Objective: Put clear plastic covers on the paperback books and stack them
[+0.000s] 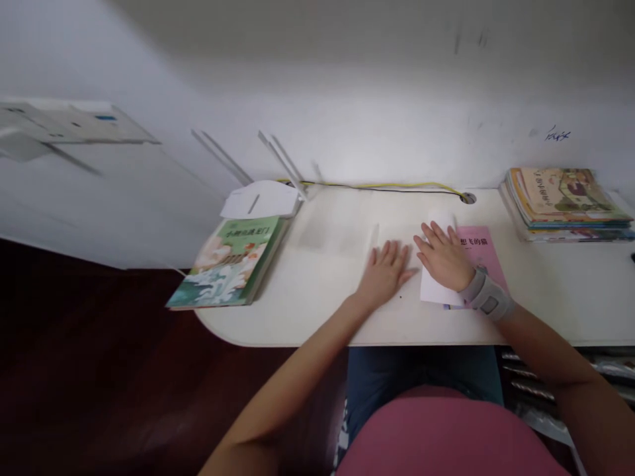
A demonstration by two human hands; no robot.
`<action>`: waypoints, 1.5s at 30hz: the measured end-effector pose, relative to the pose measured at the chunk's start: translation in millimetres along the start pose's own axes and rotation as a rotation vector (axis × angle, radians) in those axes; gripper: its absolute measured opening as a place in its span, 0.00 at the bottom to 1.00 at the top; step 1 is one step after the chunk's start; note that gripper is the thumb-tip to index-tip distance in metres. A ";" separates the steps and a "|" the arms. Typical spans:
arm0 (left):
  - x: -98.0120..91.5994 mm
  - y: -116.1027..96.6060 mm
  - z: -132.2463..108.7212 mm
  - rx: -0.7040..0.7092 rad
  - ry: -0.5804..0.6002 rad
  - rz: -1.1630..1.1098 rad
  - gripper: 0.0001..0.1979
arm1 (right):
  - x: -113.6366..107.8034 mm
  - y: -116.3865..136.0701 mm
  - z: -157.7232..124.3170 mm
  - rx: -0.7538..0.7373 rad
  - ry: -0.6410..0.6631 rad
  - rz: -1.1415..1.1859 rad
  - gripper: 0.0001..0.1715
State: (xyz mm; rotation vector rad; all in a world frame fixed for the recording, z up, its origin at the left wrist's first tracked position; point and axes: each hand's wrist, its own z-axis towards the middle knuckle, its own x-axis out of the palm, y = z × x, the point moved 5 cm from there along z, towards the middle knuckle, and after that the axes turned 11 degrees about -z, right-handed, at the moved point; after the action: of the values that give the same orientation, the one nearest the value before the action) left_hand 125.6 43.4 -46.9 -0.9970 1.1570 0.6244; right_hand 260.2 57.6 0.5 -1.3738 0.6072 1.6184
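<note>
My left hand (385,276) rests palm down on the white desk, fingers stretched out, at the edge of what looks like a faint see-through sheet (332,228). My right hand (443,258), with a grey band (489,299) around the wrist, lies flat with spread fingers on a white sheet or flap (439,289). This white piece covers the left part of a pink book (479,237), whose printed title shows beside the hand. How the white piece joins the book is hidden by the right hand.
Green picture books (231,264) overhang the desk's left edge. Behind them stands a white router (260,199) with antennas. Yellow and black cables (387,187) run along the wall to a hole. A stack of books (565,198) sits at the right. A socket panel (74,122) is on the left wall.
</note>
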 end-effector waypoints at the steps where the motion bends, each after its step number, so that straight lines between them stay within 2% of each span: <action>1: -1.4 9.8 0.1 -0.042 -0.018 -0.018 0.31 | 3.2 5.5 1.6 -0.013 0.007 -0.039 0.24; 4: -1.2 23.6 -2.3 -0.072 -0.073 -0.107 0.30 | 12.0 18.2 6.6 -0.022 0.016 -0.104 0.24; 8: -3.5 24.6 -5.8 -0.091 -0.166 -0.218 0.31 | 18.1 34.8 13.4 0.004 0.026 -0.093 0.23; 12: -5.3 24.6 -7.3 -0.132 -0.181 -0.236 0.31 | 19.4 45.3 19.0 0.011 0.043 -0.009 0.25; 15: -3.6 23.0 -7.9 -0.125 -0.162 -0.169 0.35 | 20.4 31.4 27.7 0.042 0.065 0.036 0.28; 18: -1.4 20.4 -8.2 -0.106 -0.149 -0.099 0.36 | 22.7 -3.0 40.9 0.155 0.064 0.055 0.29; 21: -0.2 18.8 -8.3 -0.107 -0.139 -0.050 0.38 | 31.8 -34.5 48.9 0.260 0.155 0.089 0.31; 23: 0.5 18.2 -8.0 -0.113 -0.131 -0.027 0.40 | 35.5 -44.5 49.2 0.292 0.186 0.071 0.31; 31: 3.8 16.5 -6.0 -0.133 -0.093 0.011 0.43 | 31.7 -43.8 44.1 0.350 0.157 -0.056 0.18; 39: 3.7 13.6 -6.0 -0.153 -0.055 0.054 0.42 | 32.6 -30.2 43.4 0.289 0.150 -0.069 0.17; 45: 6.0 14.3 -5.9 -0.147 -0.073 0.041 0.41 | 27.3 -33.6 43.5 0.299 0.167 -0.059 0.18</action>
State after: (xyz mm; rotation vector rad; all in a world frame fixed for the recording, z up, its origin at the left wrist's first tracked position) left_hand 112.8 44.2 -57.6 -1.0683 1.0808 0.7811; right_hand 267.7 118.0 -8.0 -1.2966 0.8615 1.3134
